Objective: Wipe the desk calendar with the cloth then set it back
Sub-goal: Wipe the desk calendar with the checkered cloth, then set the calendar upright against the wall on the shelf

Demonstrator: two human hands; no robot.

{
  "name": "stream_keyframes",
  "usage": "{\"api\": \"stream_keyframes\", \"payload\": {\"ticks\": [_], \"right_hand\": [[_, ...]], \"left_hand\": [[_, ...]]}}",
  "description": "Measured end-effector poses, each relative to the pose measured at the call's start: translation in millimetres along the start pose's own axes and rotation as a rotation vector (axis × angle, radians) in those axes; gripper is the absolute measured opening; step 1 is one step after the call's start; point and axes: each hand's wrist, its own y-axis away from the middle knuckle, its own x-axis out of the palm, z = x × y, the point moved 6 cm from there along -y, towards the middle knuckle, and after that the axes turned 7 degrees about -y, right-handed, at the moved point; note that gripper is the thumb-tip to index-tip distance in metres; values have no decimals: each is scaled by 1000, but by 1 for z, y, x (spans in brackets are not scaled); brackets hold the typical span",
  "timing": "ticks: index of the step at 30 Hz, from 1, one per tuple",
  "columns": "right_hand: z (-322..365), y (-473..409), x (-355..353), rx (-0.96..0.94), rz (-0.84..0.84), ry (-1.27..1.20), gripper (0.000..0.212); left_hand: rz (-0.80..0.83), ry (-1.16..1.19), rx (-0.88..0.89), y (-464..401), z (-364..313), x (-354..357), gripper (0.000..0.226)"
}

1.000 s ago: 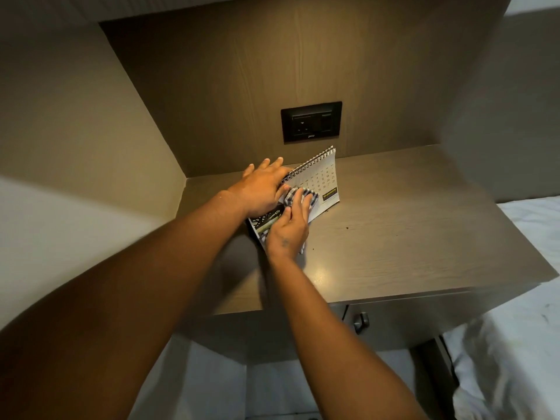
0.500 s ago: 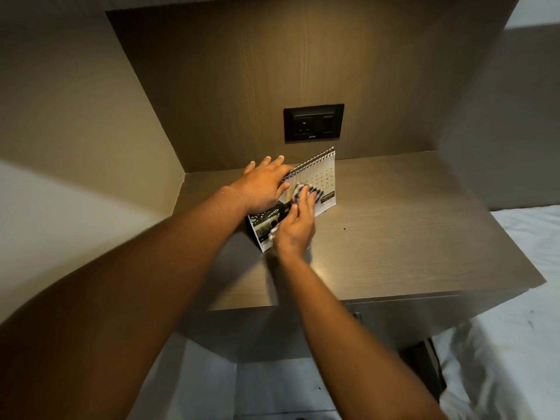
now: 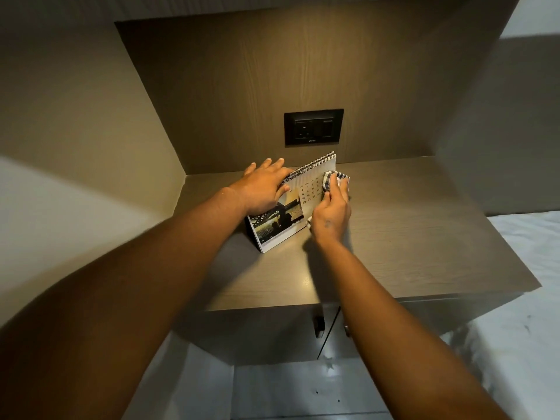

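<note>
The right hand point(image 3: 331, 212), clutching the checked cloth point(image 3: 333, 180), has slid from the desk calendar's point(image 3: 298, 204) middle to its far right edge, bare tabletop point(image 3: 424, 231) open rightward, while the left hand point(image 3: 263, 189) lies flat, fingers spread, steadying the spiral top beside it.

The room is dim and warm-toned, lit from above and behind the person. A soft patch of glare sits on the wooden tabletop point(image 3: 306, 278), nearer the viewer than the right hand point(image 3: 331, 215). Both forearms throw broad, soft shadows across the tabletop on the near side of the desk calendar point(image 3: 281, 225), and the niche's left corner lies in deep shade. The cloth point(image 3: 331, 180) under the fingertips looks slightly smeared. Straight edges bow outward toward the frame's borders, and the nearest arm areas are soft and unfocused.
</note>
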Motion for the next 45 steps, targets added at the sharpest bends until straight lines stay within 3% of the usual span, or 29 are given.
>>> {"api": "stream_keyframes", "payload": {"ticks": [5,12,16,20,22,24,27,29,34,37,41,45], "right_hand": [[-36,26,9,44,337,473,67],[-42,37,18,53,461,696,72],[-36,20,5,109,429,607,62],[-12,-23,-21,171,293,279,57],[4,-47,-26,201,235,156,64],[19,-65,-23,192,243,100,61],[29,-76,-5,188,323,45,38],[33,-77,4,195,327,26,42],[39,-68,32,232,263,22,51],[46,-57,71,308,317,-41,48],[43,-55,80,450,266,-106,49],[43,-41,112,634,368,-225,56]], "left_hand": [[-7,-25,30,-4,5,-1,56],[-40,-146,55,-5,9,-1,61],[-206,-216,3,9,9,-13,78],[-559,260,-400,57,23,-11,78],[-621,485,-646,85,24,10,74],[-588,571,-765,104,15,30,65],[-522,765,-767,104,5,47,39],[-515,858,-809,95,12,46,33],[-540,864,-874,74,53,26,56],[-569,840,-957,74,109,21,55],[-409,873,-910,62,141,16,64],[-299,642,-981,75,182,9,77]]}}
